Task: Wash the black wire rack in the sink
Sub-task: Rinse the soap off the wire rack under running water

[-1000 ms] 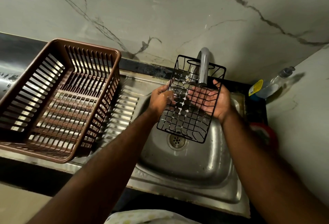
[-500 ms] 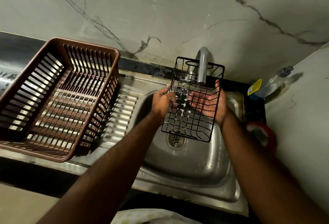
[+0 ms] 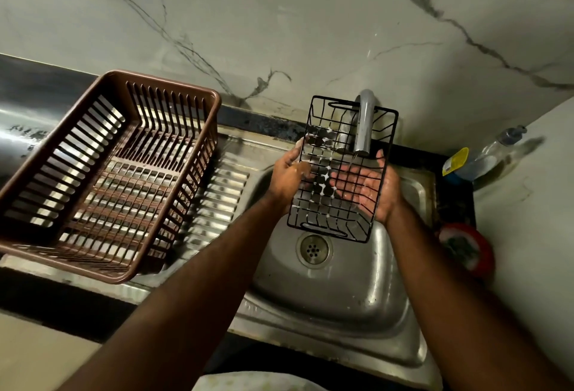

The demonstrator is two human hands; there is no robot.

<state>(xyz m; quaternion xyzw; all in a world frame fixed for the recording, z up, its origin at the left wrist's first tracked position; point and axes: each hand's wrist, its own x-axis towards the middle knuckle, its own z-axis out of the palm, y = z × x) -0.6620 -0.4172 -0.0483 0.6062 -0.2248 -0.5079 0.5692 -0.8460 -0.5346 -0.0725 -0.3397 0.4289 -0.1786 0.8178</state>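
Nearest the camera, the person's two bare forearms are reaching forward over the front lip of the round stainless-steel sink basin (image 3: pixel 326 297), whose drain strainer (image 3: pixel 313 249) is lying bare, with nothing resting in the bowl. Just beyond the drain, the black rectangular wire rack (image 3: pixel 329 207) is being held in the air above the basin, its long axis running away from the person and tipping up toward the wall, so the near short end is hanging over the drain and the far end is rising around the spout. The left hand (image 3: pixel 287 175) is gripping the rack's left long edge, fingers curled shut on the wire. The right hand (image 3: pixel 365 187) is lying open behind the mesh, fingers spread flat against it, and appears to be cupping rather than clamping; it sits nearer the water, so the next rubbing pass would probably fall to it. The curved grey metal tap (image 3: pixel 364 125) is pointing down through the rack's upper part, and a thin stream seems to be landing on the right palm. To the left, on the ribbed steel draining board (image 3: pixel 217 198), the brown slatted plastic basket (image 3: pixel 161 94) is standing empty. At far right, a clear plastic bottle with a yellow label (image 3: pixel 484 158) is lying on the counter (image 3: pixel 528 204).
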